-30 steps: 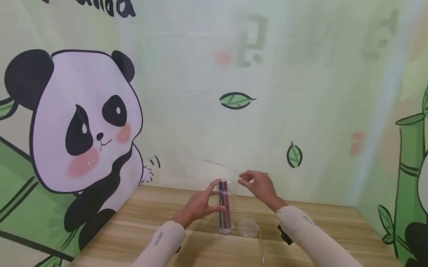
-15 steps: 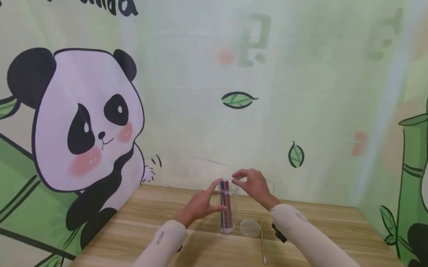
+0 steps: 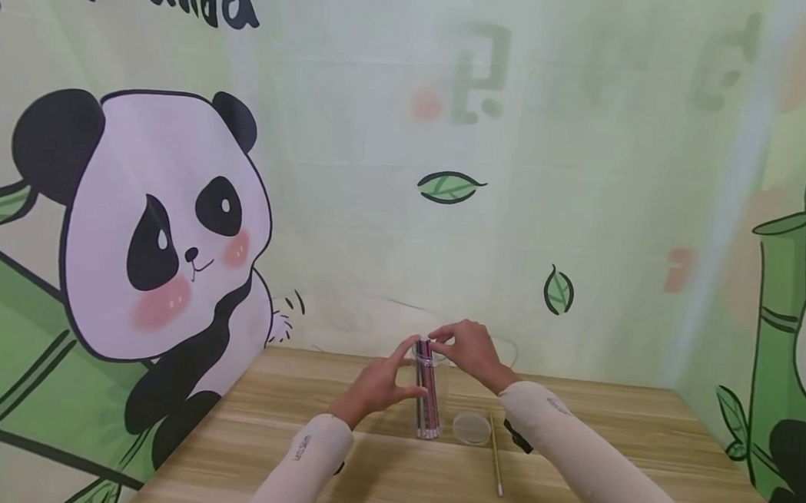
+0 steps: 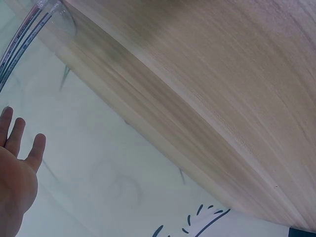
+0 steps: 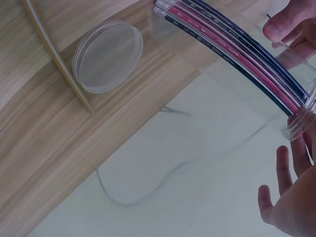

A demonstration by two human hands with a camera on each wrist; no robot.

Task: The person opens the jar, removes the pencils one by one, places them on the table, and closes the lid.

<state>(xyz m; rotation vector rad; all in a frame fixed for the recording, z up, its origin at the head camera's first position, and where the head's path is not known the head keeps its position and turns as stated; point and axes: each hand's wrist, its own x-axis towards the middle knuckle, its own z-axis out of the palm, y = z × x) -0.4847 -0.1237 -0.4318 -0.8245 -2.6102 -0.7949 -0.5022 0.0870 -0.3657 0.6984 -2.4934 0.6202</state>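
Note:
A clear plastic pencil tube stands upright on the table, with several dark and pink-red pencils leaning inside. My left hand grips the tube from the left, its thumb against the side and a finger up at the rim. Some of its other fingers spread free in the left wrist view. At the tube's mouth is my right hand, fingertips touching the upper pencil ends. Whether they pinch a pencil is hidden. Two of its fingers point away loosely in the right wrist view.
A round clear lid lies right of the tube. Beside it a single wooden-coloured pencil lies on the wood-grain table. A panda-printed cloth backdrop rises behind the table's far edge.
My right hand has moved left, from beside the tube to its mouth and onto the pencil ends. The left hand keeps its grip; tube, lid and lying pencil stay in place.

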